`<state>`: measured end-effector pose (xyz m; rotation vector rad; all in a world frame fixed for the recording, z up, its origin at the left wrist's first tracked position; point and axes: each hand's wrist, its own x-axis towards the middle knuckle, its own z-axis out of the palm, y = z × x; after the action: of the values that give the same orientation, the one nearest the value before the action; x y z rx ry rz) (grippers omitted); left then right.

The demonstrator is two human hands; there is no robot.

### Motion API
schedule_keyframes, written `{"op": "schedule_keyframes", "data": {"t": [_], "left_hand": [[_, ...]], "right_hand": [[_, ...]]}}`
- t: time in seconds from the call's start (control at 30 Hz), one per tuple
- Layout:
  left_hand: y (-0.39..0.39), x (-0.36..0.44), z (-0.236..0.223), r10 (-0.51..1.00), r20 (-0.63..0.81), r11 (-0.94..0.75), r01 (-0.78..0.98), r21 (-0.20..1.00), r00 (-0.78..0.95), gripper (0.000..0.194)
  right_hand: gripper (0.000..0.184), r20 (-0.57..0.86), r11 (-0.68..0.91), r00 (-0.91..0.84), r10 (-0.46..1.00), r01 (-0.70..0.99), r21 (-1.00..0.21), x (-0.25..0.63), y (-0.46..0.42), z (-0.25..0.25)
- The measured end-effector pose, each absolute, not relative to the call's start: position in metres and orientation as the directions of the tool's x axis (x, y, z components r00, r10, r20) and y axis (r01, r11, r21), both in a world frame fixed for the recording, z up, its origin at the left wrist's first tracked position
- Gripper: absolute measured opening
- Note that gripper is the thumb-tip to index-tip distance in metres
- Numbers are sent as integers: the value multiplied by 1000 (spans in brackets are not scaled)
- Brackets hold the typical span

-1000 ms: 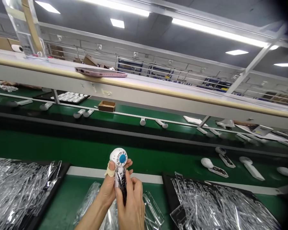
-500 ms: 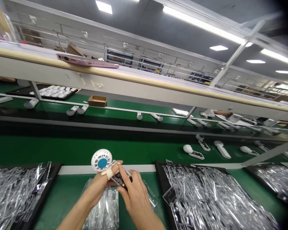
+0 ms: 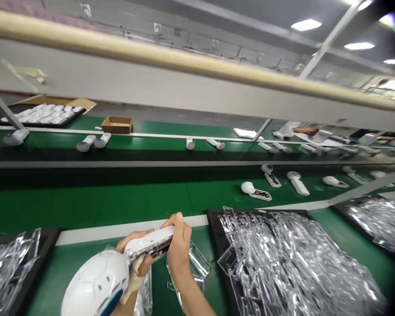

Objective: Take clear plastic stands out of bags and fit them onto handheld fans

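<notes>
A white handheld fan (image 3: 97, 281) is tilted between my hands, its round head at the lower left with a blue disc on the underside. My left hand (image 3: 141, 270), with pale tape on it, is wrapped round the handle near the neck. My right hand (image 3: 180, 245) grips the far end of the handle. Dark inner parts show along the handle's lower side. Clear plastic pieces (image 3: 199, 261) lie on the green bench under and beside my right hand. More clear plastic (image 3: 145, 296) is partly hidden behind my left wrist.
Black trays piled with clear plastic parts stand at right (image 3: 299, 263), left (image 3: 11, 272) and far right (image 3: 378, 219). Several white fans (image 3: 298, 183) lie on the green conveyor (image 3: 95, 202). A brown box (image 3: 116, 125) sits on the far level. A long shelf edge (image 3: 184, 59) crosses above.
The fan has been turned over, so the handle's white back faces up, and its head has come lower and nearer. My right hand has moved to the handle's end. The view has shifted.
</notes>
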<state>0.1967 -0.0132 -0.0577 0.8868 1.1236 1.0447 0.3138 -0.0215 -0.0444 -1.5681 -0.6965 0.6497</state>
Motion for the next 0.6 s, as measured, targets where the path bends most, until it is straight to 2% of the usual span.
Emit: {"op": "schedule_keyframes", "data": {"t": [0.07, 0.1, 0.13, 0.23, 0.37, 0.43, 0.5, 0.6], "left_hand": [[3, 209, -62, 994, -109, 106, -89, 990, -24, 45], [17, 217, -65, 991, -130, 130, -27, 991, -10, 40], [36, 224, -70, 972, -235, 235, 13, 972, 8, 37], [107, 235, -94, 932, -362, 361, 90, 928, -10, 36], [177, 210, -123, 914, -400, 405, 255, 878, -74, 42], [180, 184, -127, 917, -387, 393, 366, 844, -92, 49], [160, 153, -123, 925, -374, 358, 480, 801, -66, 53], [101, 112, -114, 915, -403, 295, 618, 728, 37, 48]], "right_hand": [[56, -45, -188, 608, 793, 174, -967, 327, 0, -56], [55, -75, -263, 576, 814, 250, -932, 333, 13, -65], [51, -102, -300, 538, 837, 294, -907, 339, 26, -75], [34, -149, -319, 421, 895, 368, -873, 349, 44, -105], [27, -221, -307, 234, 947, 451, -838, 343, 4, -128], [24, -273, -302, 135, 952, 542, -784, 332, -23, -136], [30, -317, -281, 60, 947, 635, -719, 319, -39, -142], [21, -313, -233, 4, 950, 678, -697, 305, -44, -149]]}}
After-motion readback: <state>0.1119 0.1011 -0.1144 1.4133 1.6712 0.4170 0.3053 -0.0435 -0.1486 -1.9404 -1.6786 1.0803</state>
